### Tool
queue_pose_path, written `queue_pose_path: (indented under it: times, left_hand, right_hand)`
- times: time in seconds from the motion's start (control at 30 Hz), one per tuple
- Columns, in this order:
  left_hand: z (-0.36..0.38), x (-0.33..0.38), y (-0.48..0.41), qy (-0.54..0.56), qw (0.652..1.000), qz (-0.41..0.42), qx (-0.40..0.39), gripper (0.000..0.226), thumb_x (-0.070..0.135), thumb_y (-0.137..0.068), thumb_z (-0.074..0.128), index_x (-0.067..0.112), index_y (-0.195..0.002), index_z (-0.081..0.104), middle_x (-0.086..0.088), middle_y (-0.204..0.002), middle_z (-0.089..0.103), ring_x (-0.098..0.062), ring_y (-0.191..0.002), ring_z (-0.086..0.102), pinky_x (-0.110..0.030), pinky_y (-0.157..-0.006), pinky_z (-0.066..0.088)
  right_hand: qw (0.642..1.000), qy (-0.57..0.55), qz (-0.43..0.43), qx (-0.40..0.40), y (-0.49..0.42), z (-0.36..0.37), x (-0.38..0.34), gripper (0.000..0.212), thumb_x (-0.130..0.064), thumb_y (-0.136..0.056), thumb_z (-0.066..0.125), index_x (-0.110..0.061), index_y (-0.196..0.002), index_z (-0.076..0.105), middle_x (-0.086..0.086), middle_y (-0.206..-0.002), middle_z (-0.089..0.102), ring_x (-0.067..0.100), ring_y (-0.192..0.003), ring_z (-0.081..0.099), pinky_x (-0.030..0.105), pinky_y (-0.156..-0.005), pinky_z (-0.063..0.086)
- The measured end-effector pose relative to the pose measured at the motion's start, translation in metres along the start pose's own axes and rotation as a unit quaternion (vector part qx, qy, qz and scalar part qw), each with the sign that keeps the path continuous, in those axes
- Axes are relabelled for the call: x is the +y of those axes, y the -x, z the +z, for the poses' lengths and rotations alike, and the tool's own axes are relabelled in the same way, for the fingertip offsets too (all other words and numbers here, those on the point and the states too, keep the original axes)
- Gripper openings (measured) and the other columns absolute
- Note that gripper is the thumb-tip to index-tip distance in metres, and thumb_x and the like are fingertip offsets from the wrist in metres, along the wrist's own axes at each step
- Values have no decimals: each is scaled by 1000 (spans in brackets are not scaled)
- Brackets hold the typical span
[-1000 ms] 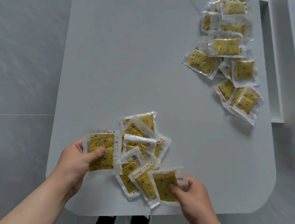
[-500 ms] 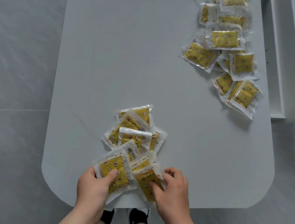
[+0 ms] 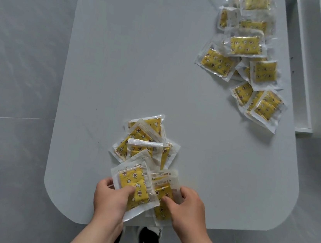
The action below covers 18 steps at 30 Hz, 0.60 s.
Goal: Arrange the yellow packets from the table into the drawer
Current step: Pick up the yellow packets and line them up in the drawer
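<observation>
The left grip (image 3: 111, 198) pinches a packet (image 3: 134, 186), the right grip (image 3: 187, 207) a second packet (image 3: 162, 202) alongside. Both packets are likely light, floppy and slippery, so their sealed edges look the best hold.

Bright, even daylight, soft faint shadows under packets (image 3: 244, 44), glare on their clear wrappers, slight overall softness, wide-angle bending at edges

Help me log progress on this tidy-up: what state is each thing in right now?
Left hand, gripping one packet, thumb on top.
Right hand, gripping at least one more packet.
Left packet, held over the table near edge, lying over the right one.
Right packet, held, partly covered.
Near pile, loose, overlapping, on the table.
Far pile, loose, overlapping, by the table's right edge.
</observation>
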<state>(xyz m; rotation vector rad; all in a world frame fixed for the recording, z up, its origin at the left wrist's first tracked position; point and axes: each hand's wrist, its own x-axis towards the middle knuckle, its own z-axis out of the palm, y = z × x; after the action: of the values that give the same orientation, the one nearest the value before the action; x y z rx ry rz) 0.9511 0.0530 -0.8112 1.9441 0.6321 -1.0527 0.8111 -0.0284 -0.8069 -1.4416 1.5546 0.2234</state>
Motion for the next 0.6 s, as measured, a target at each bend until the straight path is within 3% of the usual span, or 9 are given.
queue_pose_path:
  times: [0.1, 0.17, 0.3, 0.4, 0.6]
  left_hand:
    - [-1, -2, -2, 37, 998, -40, -12, 26, -13, -76, 68, 7, -93, 64, -18, -91, 72, -37, -79, 71, -57, -76, 58]
    - [-1, -3, 0, 44, 997, -58, -20, 23, -15, -78, 65, 6, -89, 66, -18, -86, 73, -37, -78, 71, -58, -77, 57]
    - [8, -7, 8, 30, 999, -36, -6, 24, -11, -75, 70, 6, -91, 67, -14, -86, 73, -32, -78, 70, -45, -75, 58]
    - [16, -6, 11, 7, 1000, 5, 27, 31, -5, -72, 76, 9, -97, 64, -9, -88, 70, -25, -75, 68, -30, -62, 53]
    - [21, -1, 11, 14, 1000, 17, 21, 28, -7, -74, 75, 15, -85, 63, -6, -84, 69, -23, -75, 67, -32, -67, 54]
  right_hand:
    - [998, -59, 36, -13, 2, 0, 1, 11, -19, -78, 79, -20, -75, 68, -4, -72, 70, 7, -68, 64, 16, -54, 47]
    - [996, -73, 43, -19, 3, 0, 3, 10, -18, -77, 79, -20, -77, 69, -7, -73, 73, 5, -68, 67, 17, -56, 50]
    - [996, -80, 41, -26, 2, 1, 2, 10, -19, -78, 78, -25, -81, 70, -12, -75, 74, -1, -69, 68, 19, -61, 54]
    - [996, -79, 39, -29, -1, 1, 2, 10, -20, -79, 78, -25, -81, 70, -9, -77, 74, 1, -72, 68, 19, -61, 53]
    - [997, -67, 37, -34, -4, 1, 5, 9, -21, -79, 78, -25, -81, 69, -8, -78, 73, 3, -73, 68, 23, -65, 56]
